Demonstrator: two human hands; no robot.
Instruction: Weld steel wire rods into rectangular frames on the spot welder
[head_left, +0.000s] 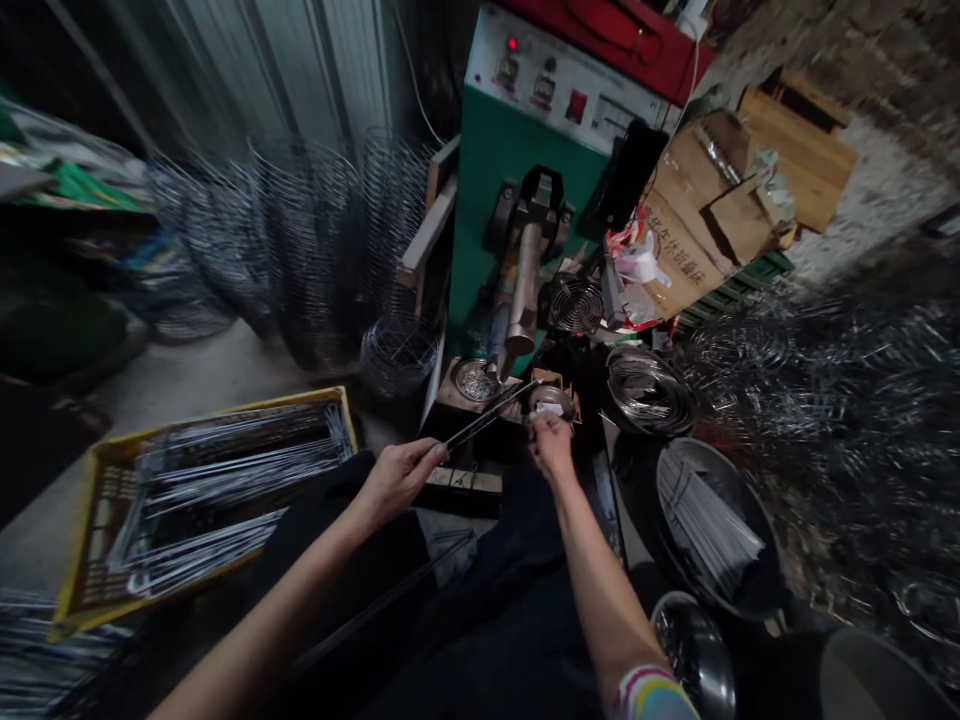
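Observation:
My left hand point(405, 472) is closed around the near end of a thin bent metal wire rod point(487, 412), which slants up and right toward the machine's work point. At a small metal bowl point(556, 400) just right of the rod's far end, my right hand point(551, 445) has its fingers drawn together; whatever they pinch is too small to make out. Straight ahead stands a green welding-type machine point(480, 230) with a thick metal arm point(525, 285) pointing down. Beneath that arm's tip sits a round dish point(474, 380) of small shiny pieces.
On the left lies a yellow crate point(86, 540) of bent wire rods. Stacked wire baskets point(304, 230) stand behind it. To the right are a coil of wire rings point(649, 390), a dark pan point(765, 590) holding straight rods, a steel bowl point(716, 670) and a cardboard box point(690, 225).

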